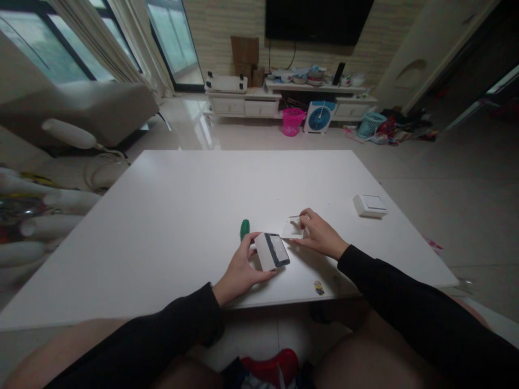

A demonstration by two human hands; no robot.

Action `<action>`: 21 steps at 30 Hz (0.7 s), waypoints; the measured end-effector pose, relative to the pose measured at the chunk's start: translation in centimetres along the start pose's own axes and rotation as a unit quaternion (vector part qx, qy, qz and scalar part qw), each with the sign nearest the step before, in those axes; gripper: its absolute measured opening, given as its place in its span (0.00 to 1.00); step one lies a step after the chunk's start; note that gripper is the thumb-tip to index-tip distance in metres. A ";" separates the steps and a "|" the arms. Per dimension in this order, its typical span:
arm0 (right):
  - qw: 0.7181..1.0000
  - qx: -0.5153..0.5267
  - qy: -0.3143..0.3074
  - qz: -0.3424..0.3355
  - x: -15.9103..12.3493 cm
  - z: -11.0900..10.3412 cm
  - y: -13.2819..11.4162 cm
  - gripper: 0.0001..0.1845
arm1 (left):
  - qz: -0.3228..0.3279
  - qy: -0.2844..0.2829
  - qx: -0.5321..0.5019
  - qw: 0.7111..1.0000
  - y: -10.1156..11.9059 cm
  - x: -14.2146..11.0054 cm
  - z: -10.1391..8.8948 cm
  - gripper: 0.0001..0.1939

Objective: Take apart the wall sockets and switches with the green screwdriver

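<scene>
My left hand [242, 268] grips a small white box-shaped device [266, 253] by its sides, above the front part of the white table. The device is tilted, and its dark-rimmed face with a pale panel points right. My right hand [322, 236] pinches a thin, pale, square frame or cover [291, 229], seemingly see-through, between thumb and fingers. The cover is close to the upper right edge of the device; whether they touch, I cannot tell. Just beyond my left fingers lies a green, rounded object [244, 228], like a tool handle, partly hidden by the hand.
On the right side of the white table [174, 216] rests another white box-shaped device [370, 206]. A small yellow-and-blue cartoon sticker [319, 287] is near the front edge. Beyond the table stand a pink basket [292, 122], a box fan [319, 117] and a low cabinet [227, 105].
</scene>
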State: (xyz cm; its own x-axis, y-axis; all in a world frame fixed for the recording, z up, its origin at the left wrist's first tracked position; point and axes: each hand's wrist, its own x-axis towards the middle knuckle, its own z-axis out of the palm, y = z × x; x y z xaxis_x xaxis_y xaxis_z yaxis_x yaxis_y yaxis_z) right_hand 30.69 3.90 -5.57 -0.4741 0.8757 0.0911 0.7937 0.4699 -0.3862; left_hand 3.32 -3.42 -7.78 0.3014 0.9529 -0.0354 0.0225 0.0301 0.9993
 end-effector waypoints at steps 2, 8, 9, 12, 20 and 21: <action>1.000 -0.016 -0.010 0.019 -0.1 0.1 0.1 0.19 | -0.005 -0.010 -0.006 1.000 -0.5 0.1 0.1 0.44; 0.998 -0.052 -0.018 0.022 -0.3 0.9 0.8 0.23 | -0.029 -0.031 0.015 0.999 -1.3 0.2 0.1 0.45; 0.998 -0.059 -0.019 0.023 -0.2 1.0 0.9 0.24 | -0.031 -0.037 0.022 0.999 -1.3 0.2 0.1 0.45; 0.996 -0.079 -0.034 0.028 0.0 1.3 1.3 0.25 | -0.024 -0.064 0.056 0.996 -1.2 0.4 -0.1 0.43; 0.993 -0.086 -0.063 0.043 0.3 2.5 1.9 0.26 | 0.084 -0.053 0.280 0.955 -2.0 0.3 -0.9 0.41; 0.993 -0.085 -0.064 0.044 0.2 2.7 1.9 0.27 | 0.095 -0.049 0.313 0.944 -2.2 0.3 -1.0 0.44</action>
State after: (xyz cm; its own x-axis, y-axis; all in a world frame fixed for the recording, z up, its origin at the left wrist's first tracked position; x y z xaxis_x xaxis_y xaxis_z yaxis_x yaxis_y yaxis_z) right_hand 31.05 4.71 -8.76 -0.4361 0.8981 -0.0568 0.8819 0.4139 -0.2259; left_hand 2.41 -2.95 -10.01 0.4421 0.8899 0.1120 0.5083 -0.3514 0.7862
